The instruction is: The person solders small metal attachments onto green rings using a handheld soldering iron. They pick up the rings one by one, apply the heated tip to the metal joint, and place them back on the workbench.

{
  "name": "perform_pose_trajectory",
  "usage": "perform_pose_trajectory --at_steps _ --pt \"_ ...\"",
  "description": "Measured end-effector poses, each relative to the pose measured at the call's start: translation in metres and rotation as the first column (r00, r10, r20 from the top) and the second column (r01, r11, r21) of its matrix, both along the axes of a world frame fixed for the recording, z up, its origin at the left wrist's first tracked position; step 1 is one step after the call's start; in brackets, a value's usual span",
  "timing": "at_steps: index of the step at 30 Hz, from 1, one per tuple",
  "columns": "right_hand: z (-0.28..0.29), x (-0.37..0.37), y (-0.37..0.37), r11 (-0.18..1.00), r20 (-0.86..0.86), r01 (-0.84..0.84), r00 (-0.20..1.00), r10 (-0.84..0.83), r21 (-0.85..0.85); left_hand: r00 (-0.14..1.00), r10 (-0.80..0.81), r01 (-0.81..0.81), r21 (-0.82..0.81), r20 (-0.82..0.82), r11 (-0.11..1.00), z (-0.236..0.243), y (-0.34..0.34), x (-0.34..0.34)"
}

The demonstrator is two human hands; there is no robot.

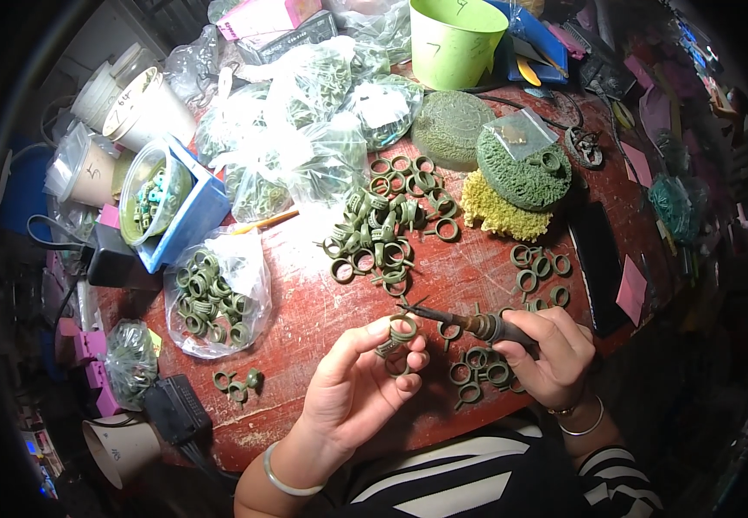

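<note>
My left hand [364, 373] pinches a dark green wax ring [402, 326] between thumb and fingers, with what looks like another ring held just below it. In my right hand [554, 352] is a soldering iron [480, 325], its dark, narrow tip pointing left, beside the upper ring; whether they touch I cannot tell. Several loose green rings [469, 393] lie below the iron, partly hidden by my right hand. Farther off, a larger pile of green rings [378, 229] covers the table's middle, and a small group of rings [540, 263] sits to the right.
An open plastic bag of rings [210, 302] lies at left, near a blue tray [197, 211] holding a clear tub [155, 194]. Filled bags [305, 129] and a lime green bucket [458, 43] stand at the back. Round green pads [525, 173] and a black phone [594, 268] are right.
</note>
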State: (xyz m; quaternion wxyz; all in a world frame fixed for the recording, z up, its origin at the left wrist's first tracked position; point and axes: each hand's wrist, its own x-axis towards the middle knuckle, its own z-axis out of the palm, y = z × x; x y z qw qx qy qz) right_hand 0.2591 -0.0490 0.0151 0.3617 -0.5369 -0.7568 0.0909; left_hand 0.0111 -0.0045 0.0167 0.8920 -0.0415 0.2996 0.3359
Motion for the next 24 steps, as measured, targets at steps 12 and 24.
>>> perform_pose_trajectory --at_steps 12,24 --pt "-0.0017 0.0012 0.0001 0.999 -0.010 -0.010 1.000 0.011 0.051 1.000 -0.001 0.001 -0.011 -0.022 1.000 -0.0001 0.0000 0.0005" --pt "-0.0014 0.0003 -0.0001 0.998 0.021 -0.022 1.000 0.020 0.062 0.999 -0.003 0.003 0.008 -0.033 1.000 0.0017 -0.0015 -0.0008"
